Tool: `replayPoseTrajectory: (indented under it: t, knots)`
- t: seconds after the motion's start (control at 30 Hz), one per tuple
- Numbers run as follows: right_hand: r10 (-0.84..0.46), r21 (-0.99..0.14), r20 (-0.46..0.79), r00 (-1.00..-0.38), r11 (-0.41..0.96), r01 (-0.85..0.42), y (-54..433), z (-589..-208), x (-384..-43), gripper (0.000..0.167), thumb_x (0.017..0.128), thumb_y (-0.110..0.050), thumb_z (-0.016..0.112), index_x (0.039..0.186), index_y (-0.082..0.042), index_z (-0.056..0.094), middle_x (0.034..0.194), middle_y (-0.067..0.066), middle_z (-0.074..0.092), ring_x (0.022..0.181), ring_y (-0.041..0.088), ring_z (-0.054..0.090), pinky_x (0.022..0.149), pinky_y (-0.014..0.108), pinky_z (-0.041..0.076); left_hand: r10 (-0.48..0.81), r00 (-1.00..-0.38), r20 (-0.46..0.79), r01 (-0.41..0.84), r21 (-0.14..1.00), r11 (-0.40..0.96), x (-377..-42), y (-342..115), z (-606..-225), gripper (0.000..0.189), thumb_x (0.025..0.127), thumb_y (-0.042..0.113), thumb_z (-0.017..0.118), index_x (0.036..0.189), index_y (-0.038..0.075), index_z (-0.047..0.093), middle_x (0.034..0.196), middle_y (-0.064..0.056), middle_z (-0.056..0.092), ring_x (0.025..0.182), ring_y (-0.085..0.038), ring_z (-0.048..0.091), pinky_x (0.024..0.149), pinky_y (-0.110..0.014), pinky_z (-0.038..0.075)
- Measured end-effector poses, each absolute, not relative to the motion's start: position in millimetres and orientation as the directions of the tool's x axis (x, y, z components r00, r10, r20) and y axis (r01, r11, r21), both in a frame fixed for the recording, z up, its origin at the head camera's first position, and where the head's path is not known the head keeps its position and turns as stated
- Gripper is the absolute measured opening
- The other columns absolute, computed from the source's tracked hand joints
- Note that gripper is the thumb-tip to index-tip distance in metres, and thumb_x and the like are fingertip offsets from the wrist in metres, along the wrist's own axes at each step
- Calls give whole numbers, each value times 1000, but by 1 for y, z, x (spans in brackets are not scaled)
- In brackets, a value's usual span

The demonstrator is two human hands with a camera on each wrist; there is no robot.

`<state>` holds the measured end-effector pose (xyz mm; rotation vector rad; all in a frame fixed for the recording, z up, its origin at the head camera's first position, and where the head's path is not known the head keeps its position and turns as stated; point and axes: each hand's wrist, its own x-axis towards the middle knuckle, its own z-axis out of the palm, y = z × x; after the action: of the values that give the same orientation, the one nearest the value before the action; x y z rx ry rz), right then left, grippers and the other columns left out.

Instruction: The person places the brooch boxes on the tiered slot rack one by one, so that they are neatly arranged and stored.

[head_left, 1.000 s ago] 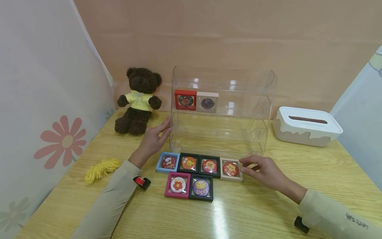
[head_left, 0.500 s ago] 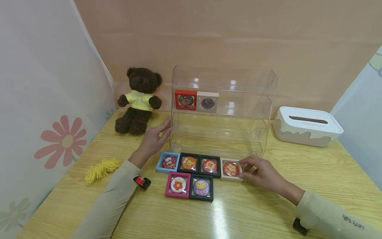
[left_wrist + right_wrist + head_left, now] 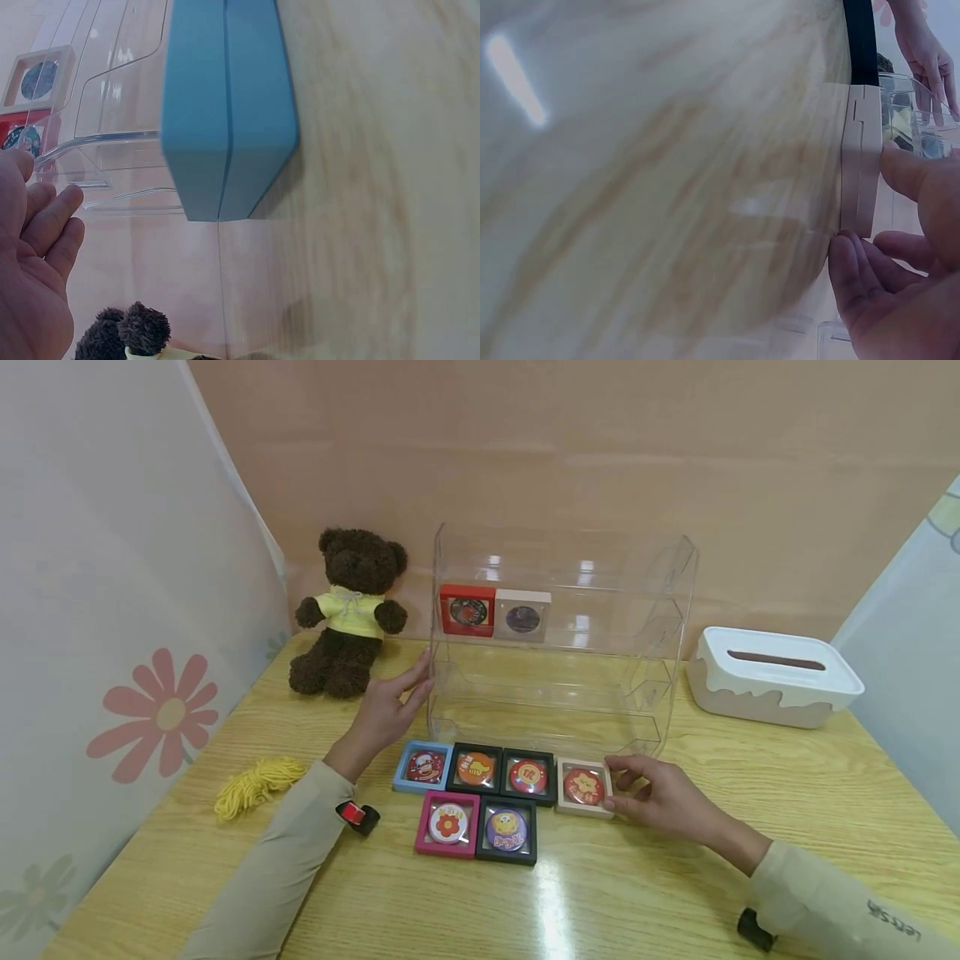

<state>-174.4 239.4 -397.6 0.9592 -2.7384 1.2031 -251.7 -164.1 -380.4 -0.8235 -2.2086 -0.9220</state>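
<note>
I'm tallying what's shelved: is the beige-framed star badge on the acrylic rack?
No, the beige-framed star badge is in front of the acrylic rack, held at its right edge by the right hand.

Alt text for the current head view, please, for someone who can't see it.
The right hand holds a beige frame by its right edge on a table; the left hand is at the side of a clear rack bearing two frames. Five other frames lie left of the beige one, with a teddy bear, yarn and a tissue box around.
</note>
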Motion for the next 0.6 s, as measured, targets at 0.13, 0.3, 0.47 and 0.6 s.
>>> replayPoseTrajectory:
  t: [0.13, 0.3, 0.47, 0.6]
  knots:
    - [-533, -686, 192, -824, 528, -500, 241, -397, -175, 52, 81, -13, 77, 122, 11, 56, 95, 8, 64, 81, 18, 61, 62, 27, 53, 310, -623, 718, 729, 390, 562, -252, -164, -380, 48, 92, 3, 62, 138, 0, 47, 111, -18, 63, 39, -9, 48, 64, -42, 54]
    - [-548, -699, 174, -819, 517, -494, 241, -398, -176, 55, 82, -13, 77, 124, 13, 53, 96, 8, 62, 83, 23, 60, 64, 27, 52, 306, -622, 721, 729, 391, 562, -253, -164, -381, 48, 91, 3, 63, 137, 0, 47, 111, -18, 63, 37, -4, 41, 58, -40, 53]
    - [-564, -691, 145, -813, 530, -492, 241, -397, -178, 56, 82, -14, 76, 124, 14, 52, 97, 8, 61, 83, 23, 58, 63, 27, 51, 310, -618, 723, 732, 384, 563, -253, -164, -381, 48, 92, 3, 62, 137, 0, 47, 111, -18, 63, 36, -2, 37, 55, -38, 52]
    - [-562, -690, 127, -817, 542, -480, 241, -396, -179, 54, 82, -17, 77, 121, 12, 54, 97, 8, 61, 83, 22, 58, 63, 27, 51, 310, -622, 719, 728, 387, 566, -252, -164, -380, 48, 92, 4, 62, 138, 0, 47, 111, -18, 63, 36, -1, 35, 55, -37, 51]
